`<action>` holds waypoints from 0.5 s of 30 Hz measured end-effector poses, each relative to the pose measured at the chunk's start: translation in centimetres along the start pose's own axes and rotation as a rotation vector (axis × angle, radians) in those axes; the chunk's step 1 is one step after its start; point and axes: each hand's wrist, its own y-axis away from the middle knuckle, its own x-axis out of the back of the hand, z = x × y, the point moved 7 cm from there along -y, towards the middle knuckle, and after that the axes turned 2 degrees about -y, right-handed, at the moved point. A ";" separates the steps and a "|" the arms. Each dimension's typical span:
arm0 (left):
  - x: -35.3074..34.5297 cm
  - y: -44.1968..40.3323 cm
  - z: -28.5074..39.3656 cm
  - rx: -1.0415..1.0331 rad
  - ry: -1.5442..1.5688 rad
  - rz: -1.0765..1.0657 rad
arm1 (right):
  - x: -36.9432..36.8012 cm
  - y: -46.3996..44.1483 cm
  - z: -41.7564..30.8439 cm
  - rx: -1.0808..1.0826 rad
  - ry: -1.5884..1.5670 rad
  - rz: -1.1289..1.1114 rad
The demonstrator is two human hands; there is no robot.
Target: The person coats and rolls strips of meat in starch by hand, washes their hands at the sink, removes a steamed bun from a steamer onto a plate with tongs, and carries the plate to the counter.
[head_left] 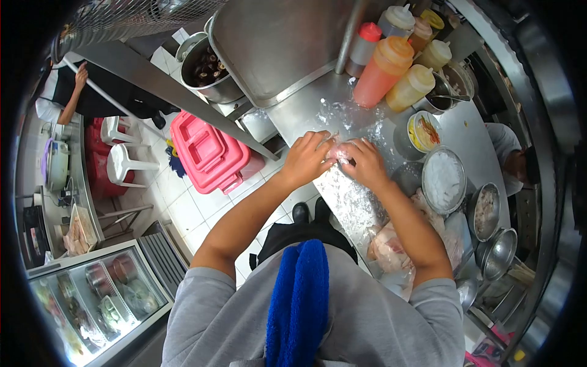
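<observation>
Over the floured steel table (354, 199), my left hand (307, 159) and my right hand (365, 162) come together around a small pinkish piece of raw meat (338, 151). The fingers of both hands are curled and pinch it from either side, hiding part of it. White flour is smeared across the tabletop beneath and beyond the hands. Below my right forearm lies more pale raw meat (389, 248) beside clear plastic. To the right of my right hand stands a metal bowl of white flour (444, 179).
Squeeze bottles (384, 72) crowd the table's far end, near a container of yellow shreds (423, 131). More metal bowls (486, 211) line the right side. A pink lidded bin (211, 150) stands on the floor at left. Other people (516, 159) are at both sides.
</observation>
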 end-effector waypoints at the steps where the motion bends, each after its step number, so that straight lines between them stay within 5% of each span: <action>1: 0.3 0.0 0.5 -0.074 -0.048 0.026 | -0.1 -0.3 0.5 -0.013 -0.055 -0.028; 6: -2.1 0.4 0.2 -0.165 -0.096 0.004 | -0.7 -2.4 2.6 -0.163 -0.176 -0.168; 11: -2.5 -0.4 -1.0 -0.100 0.010 0.099 | -3.1 -2.0 5.5 -0.542 -0.436 -0.410; 15: -2.9 -1.3 -2.8 0.045 0.173 -0.010 | -1.3 -1.7 4.0 -0.336 -0.204 -0.108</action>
